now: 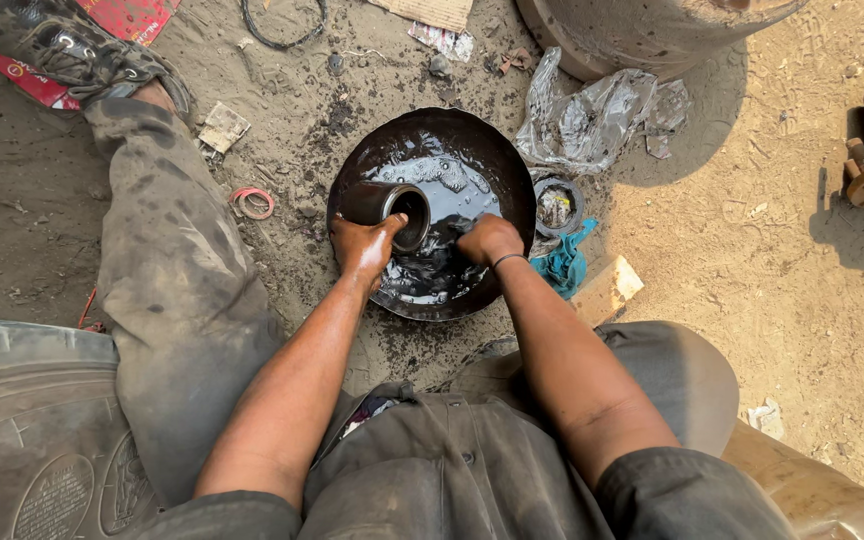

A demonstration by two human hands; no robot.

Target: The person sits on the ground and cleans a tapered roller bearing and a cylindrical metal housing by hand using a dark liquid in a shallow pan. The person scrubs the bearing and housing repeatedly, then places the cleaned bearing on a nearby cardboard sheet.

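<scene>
Plastic sheet (592, 118), small tin (556, 206) and blue rag (562, 262) crowd the pan (497, 165).

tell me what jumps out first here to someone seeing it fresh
A round black pan of dark oily liquid sits on the sandy ground at centre. The left hand holds a dark metal cylinder tilted over it, while the right hand dips into the liquid. Crumpled clear plastic lies just beyond the pan.
</scene>
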